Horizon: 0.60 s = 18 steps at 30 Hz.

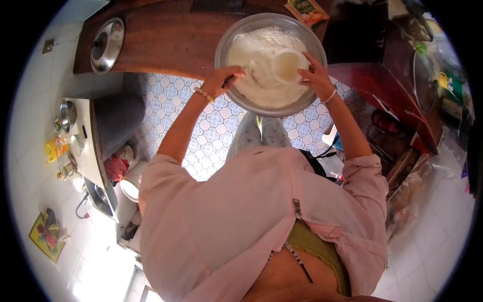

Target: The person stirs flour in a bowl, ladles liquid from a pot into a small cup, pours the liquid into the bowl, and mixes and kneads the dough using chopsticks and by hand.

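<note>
A wide metal basin (221,50) holds white flour (251,95), with its surface stirred and uneven near the middle. My right hand (316,76) grips the side of a small white bowl (288,66) over the flour; a pale, cloudy liquid seems to be in it. At the basin's left rim, my left hand (221,81) is closed, its fingertips over the flour. A short dark end shows at that hand; the rest of what it holds is hidden.
The basin rests on a brown wooden counter (166,43), partly over its front edge. A metal pot lid (107,45) lies at the far left, and a printed packet (307,11) sits behind the basin. A sink (100,196) stands on the left.
</note>
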Each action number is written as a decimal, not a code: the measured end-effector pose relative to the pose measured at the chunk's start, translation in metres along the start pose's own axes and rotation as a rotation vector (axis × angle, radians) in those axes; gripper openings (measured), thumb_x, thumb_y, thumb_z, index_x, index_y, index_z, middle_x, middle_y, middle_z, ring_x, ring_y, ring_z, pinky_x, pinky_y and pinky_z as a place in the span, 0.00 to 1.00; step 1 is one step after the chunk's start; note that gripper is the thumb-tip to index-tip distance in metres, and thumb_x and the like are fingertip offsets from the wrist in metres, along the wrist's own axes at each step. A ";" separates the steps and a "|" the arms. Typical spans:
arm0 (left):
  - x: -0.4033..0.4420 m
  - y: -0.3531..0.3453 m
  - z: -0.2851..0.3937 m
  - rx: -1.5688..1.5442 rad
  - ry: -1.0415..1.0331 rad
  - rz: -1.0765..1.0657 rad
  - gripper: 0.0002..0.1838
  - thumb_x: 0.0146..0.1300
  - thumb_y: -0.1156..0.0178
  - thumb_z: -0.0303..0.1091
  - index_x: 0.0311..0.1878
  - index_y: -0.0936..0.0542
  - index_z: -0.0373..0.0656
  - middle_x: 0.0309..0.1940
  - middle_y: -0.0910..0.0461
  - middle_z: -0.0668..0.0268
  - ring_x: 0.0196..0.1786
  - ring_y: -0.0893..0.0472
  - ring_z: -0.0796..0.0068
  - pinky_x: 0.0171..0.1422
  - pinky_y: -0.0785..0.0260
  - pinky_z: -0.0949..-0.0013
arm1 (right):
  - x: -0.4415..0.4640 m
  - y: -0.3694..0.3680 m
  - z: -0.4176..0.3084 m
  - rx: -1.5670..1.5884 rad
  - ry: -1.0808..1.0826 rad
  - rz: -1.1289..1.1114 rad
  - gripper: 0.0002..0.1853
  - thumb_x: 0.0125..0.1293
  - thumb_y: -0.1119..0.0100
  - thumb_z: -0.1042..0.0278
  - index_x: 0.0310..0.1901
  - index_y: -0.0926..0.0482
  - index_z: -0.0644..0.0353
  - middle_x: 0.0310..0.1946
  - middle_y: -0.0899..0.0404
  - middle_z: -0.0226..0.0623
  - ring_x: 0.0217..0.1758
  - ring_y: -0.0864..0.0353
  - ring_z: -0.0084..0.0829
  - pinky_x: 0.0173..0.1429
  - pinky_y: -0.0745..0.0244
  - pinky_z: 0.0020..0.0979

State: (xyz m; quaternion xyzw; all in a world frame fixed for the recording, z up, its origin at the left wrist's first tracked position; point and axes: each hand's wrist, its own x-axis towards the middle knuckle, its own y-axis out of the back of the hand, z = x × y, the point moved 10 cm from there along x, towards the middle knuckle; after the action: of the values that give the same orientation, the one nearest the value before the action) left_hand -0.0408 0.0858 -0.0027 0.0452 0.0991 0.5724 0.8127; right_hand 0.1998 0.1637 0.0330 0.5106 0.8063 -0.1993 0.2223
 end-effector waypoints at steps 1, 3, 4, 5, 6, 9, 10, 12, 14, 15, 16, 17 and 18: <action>0.008 0.000 0.004 0.004 -0.006 -0.003 0.20 0.54 0.55 0.09 0.45 0.23 0.41 0.46 0.22 0.63 0.47 0.24 0.74 0.52 0.35 0.74 | 0.007 -0.005 -0.001 -0.015 0.003 -0.024 0.40 0.52 0.35 0.65 0.66 0.43 0.54 0.46 0.29 0.35 0.45 0.27 0.27 0.41 0.25 0.29; 0.016 0.009 0.055 0.172 -0.444 0.258 0.18 0.55 0.53 0.11 0.45 0.23 0.41 0.48 0.23 0.63 0.48 0.25 0.77 0.51 0.35 0.77 | 0.020 -0.014 -0.004 -0.028 0.007 -0.041 0.40 0.51 0.34 0.65 0.66 0.43 0.54 0.46 0.29 0.36 0.46 0.27 0.28 0.42 0.25 0.31; 0.019 -0.010 0.032 -0.163 -0.233 0.166 0.17 0.55 0.51 0.13 0.45 0.23 0.41 0.50 0.23 0.62 0.48 0.24 0.74 0.52 0.35 0.76 | 0.026 -0.020 -0.008 -0.032 0.028 -0.047 0.40 0.51 0.34 0.65 0.65 0.43 0.53 0.46 0.29 0.36 0.46 0.27 0.28 0.42 0.25 0.31; 0.019 -0.028 0.018 -0.146 -0.097 0.092 0.17 0.55 0.51 0.13 0.45 0.23 0.41 0.50 0.23 0.61 0.50 0.24 0.72 0.54 0.35 0.74 | 0.032 -0.027 -0.012 -0.037 0.049 -0.054 0.39 0.51 0.34 0.65 0.65 0.42 0.52 0.46 0.29 0.36 0.45 0.27 0.28 0.43 0.25 0.32; 0.017 -0.045 0.015 -0.119 0.037 0.015 0.18 0.54 0.52 0.13 0.46 0.23 0.41 0.50 0.24 0.61 0.51 0.25 0.70 0.56 0.36 0.72 | 0.038 -0.032 -0.015 -0.036 0.052 -0.053 0.39 0.51 0.34 0.65 0.65 0.42 0.52 0.46 0.29 0.36 0.45 0.27 0.28 0.43 0.25 0.32; -0.005 -0.031 0.046 -0.001 -0.141 -0.026 0.17 0.54 0.51 0.13 0.45 0.23 0.40 0.50 0.23 0.61 0.51 0.25 0.71 0.56 0.34 0.71 | 0.056 -0.039 -0.025 -0.012 0.100 -0.054 0.39 0.51 0.34 0.65 0.65 0.42 0.51 0.46 0.29 0.37 0.45 0.27 0.28 0.42 0.25 0.32; -0.013 -0.011 0.050 -0.092 -0.178 0.015 0.16 0.55 0.49 0.13 0.44 0.23 0.40 0.49 0.23 0.62 0.50 0.24 0.73 0.55 0.33 0.71 | 0.064 -0.036 -0.027 -0.029 0.119 -0.027 0.39 0.51 0.34 0.64 0.65 0.41 0.51 0.46 0.29 0.36 0.45 0.27 0.28 0.42 0.25 0.32; -0.011 0.040 0.041 -0.010 -0.255 0.317 0.12 0.57 0.47 0.16 0.43 0.22 0.40 0.42 0.20 0.64 0.45 0.22 0.75 0.51 0.31 0.74 | 0.072 -0.029 -0.032 -0.043 0.136 0.002 0.39 0.52 0.34 0.64 0.65 0.41 0.50 0.45 0.29 0.35 0.45 0.27 0.28 0.42 0.25 0.32; 0.007 0.060 0.033 0.110 -0.260 0.443 0.13 0.59 0.48 0.16 0.45 0.23 0.40 0.39 0.19 0.64 0.44 0.22 0.76 0.50 0.32 0.77 | 0.071 -0.016 -0.045 -0.023 0.221 0.044 0.38 0.52 0.34 0.65 0.65 0.41 0.51 0.46 0.28 0.34 0.45 0.26 0.27 0.42 0.24 0.31; 0.022 0.061 0.026 0.014 -0.236 0.510 0.12 0.59 0.47 0.17 0.44 0.22 0.39 0.40 0.19 0.64 0.44 0.22 0.77 0.49 0.32 0.77 | 0.069 -0.009 -0.046 -0.020 0.223 0.052 0.38 0.52 0.34 0.65 0.65 0.41 0.51 0.46 0.28 0.34 0.45 0.26 0.27 0.42 0.24 0.31; 0.034 0.057 0.021 -0.086 -0.210 0.576 0.11 0.59 0.46 0.18 0.44 0.21 0.39 0.40 0.19 0.65 0.43 0.22 0.78 0.49 0.32 0.78 | 0.065 0.000 -0.050 -0.051 0.239 0.087 0.38 0.52 0.34 0.66 0.65 0.41 0.51 0.47 0.28 0.34 0.45 0.26 0.26 0.42 0.24 0.31; 0.048 0.043 0.017 -0.171 -0.173 0.563 0.10 0.59 0.46 0.18 0.43 0.21 0.38 0.40 0.19 0.64 0.43 0.22 0.78 0.49 0.32 0.78 | 0.061 0.011 -0.053 -0.084 0.255 0.123 0.38 0.52 0.34 0.66 0.65 0.41 0.52 0.47 0.28 0.34 0.45 0.25 0.25 0.42 0.23 0.31; 0.062 0.027 0.015 -0.256 -0.135 0.548 0.09 0.59 0.46 0.19 0.42 0.21 0.38 0.40 0.19 0.64 0.43 0.22 0.79 0.49 0.32 0.78 | 0.057 0.019 -0.055 -0.085 0.255 0.133 0.38 0.52 0.34 0.66 0.65 0.41 0.52 0.47 0.28 0.34 0.45 0.25 0.25 0.42 0.23 0.31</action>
State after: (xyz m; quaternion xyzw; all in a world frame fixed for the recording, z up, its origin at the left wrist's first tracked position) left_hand -0.0419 0.1539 0.0101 0.0053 -0.0438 0.7738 0.6318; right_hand 0.1867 0.2430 0.0451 0.5743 0.8000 -0.0836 0.1523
